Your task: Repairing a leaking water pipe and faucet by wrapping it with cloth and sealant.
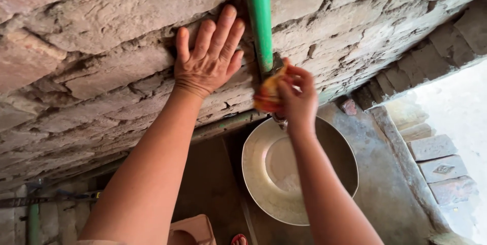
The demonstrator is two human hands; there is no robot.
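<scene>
Far left, low: a second green pipe (pixel 33 223) stands upright against the brick wall (pixel 101 42), with a dark horizontal bar (pixel 50 198) crossing just above it. Both well apart from the hands.

Left hand (pixel 208 54): flat on the brick wall, palm down, fingers spread wide and pointing up-frame, holding nothing. It sits just left of the green pipe (pixel 258 16), thumb side near it; can't tell if thumb touches the pipe.

Green pipe: long axis runs near-vertical in frame, from the top edge down along the wall face, slight lean to the right toward its lower end. The lower end stops at a dark fitting (pixel 276 62) between the two hands.

Right hand (pixel 299 100): just right of and below the pipe end, fingers curled narrow and pinched around an orange-yellow cloth (pixel 268 92). The cloth is bunched against the fitting, right under the pipe end, its long side roughly in line with the pipe. A bit of metal tap (pixel 280 121) shows below the cloth, pointing down; most of it is hidden by hand and cloth.

Below the hand: a round metal basin (pixel 264 174) on the concrete floor (pixel 385 184), directly under the tap, mouth up. Right forearm crosses over its middle.

Near edge: a tan block (pixel 195 227) and a red sandal tip (pixel 239 239), left of the basin.

Right: a low brick kerb (pixel 431 148) runs near to far beside the floor, with brightly lit ground beyond.
</scene>
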